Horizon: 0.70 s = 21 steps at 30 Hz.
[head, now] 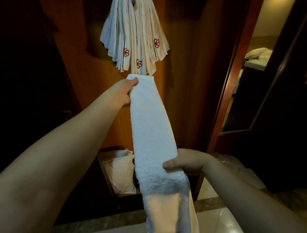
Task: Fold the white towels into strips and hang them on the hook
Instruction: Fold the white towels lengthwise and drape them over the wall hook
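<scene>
Both hands grip the folded towel strip (152, 126), its long axis pointing up at the hook (132, 2) (barely visible above hung towels (134, 36)), left hand (123, 91) nearer it, right hand (186, 162) lower

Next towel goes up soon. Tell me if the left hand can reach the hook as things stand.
Probably yes. The left hand, gripping the towel strip, has open space above it, though hung towels cover most of the hook.

The left hand (123, 92) is stretched far forward and up with curled fingers pinching, while the right hand (186, 162) sits lower and nearer, thumb clamped across.
</scene>
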Available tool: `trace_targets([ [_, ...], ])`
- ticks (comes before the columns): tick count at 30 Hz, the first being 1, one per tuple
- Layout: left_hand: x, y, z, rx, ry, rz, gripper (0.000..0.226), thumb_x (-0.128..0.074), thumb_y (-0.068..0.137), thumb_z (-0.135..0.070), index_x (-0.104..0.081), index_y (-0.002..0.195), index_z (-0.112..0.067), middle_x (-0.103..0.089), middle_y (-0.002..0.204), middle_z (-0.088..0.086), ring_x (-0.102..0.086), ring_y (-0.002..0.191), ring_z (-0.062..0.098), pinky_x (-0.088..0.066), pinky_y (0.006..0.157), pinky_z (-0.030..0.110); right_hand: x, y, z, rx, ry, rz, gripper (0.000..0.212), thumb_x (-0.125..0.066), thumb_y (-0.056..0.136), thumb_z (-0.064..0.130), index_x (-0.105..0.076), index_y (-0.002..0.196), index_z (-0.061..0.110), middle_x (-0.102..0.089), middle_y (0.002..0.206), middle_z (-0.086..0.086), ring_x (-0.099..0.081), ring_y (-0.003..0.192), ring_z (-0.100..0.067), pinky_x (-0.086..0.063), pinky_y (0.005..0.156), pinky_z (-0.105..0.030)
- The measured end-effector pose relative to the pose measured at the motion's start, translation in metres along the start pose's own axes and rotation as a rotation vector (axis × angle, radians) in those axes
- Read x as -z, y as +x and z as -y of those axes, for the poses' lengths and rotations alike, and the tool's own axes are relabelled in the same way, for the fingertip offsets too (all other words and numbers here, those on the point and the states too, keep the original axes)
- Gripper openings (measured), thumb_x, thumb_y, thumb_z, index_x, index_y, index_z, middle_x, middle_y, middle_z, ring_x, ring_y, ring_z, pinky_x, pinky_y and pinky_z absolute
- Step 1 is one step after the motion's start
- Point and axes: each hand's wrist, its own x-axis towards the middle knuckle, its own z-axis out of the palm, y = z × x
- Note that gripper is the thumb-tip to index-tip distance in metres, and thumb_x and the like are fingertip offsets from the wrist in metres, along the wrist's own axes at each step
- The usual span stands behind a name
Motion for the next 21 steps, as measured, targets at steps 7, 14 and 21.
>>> trace_targets([
  [7,0.015,0.030,0.029,0.080,0.043,0.162,0.054,-0.054,0.099,-0.048,-0.047,0.137,-0.010,-0.075,0.103,0.021,-0.075,0.089,0.036,-0.061,0.064,0.047,0.000,0.005,0.025,0.112,-0.064,-0.097,0.098,-0.085,0.037,0.076,-0.067,0.111,0.015,-0.076,0.106,-0.001,-0.072,0.102,-0.020,-0.058,0.080,-0.029],
  [14,0.022,0.002,0.075,-0.348,0.346,-0.197,0.042,-0.045,0.103,-0.048,-0.057,0.129,-0.017,-0.062,0.107,-0.001,-0.062,0.104,0.014,-0.052,0.085,0.030,0.018,0.025,0.049,0.161,0.226,-0.325,0.069,-0.066,0.074,0.064,-0.064,0.123,0.015,-0.073,0.117,-0.006,-0.070,0.110,-0.023,-0.056,0.090,-0.036],
  [21,0.022,-0.083,0.166,-0.725,0.469,0.009,0.032,-0.066,0.088,-0.048,-0.048,0.112,-0.038,-0.048,0.109,-0.025,-0.054,0.096,-0.008,-0.044,0.071,0.012,0.011,0.049,0.066,0.267,0.425,-0.511,0.068,-0.057,0.078,0.062,-0.055,0.133,0.021,-0.073,0.118,0.002,-0.070,0.110,-0.018,-0.056,0.091,-0.032],
])
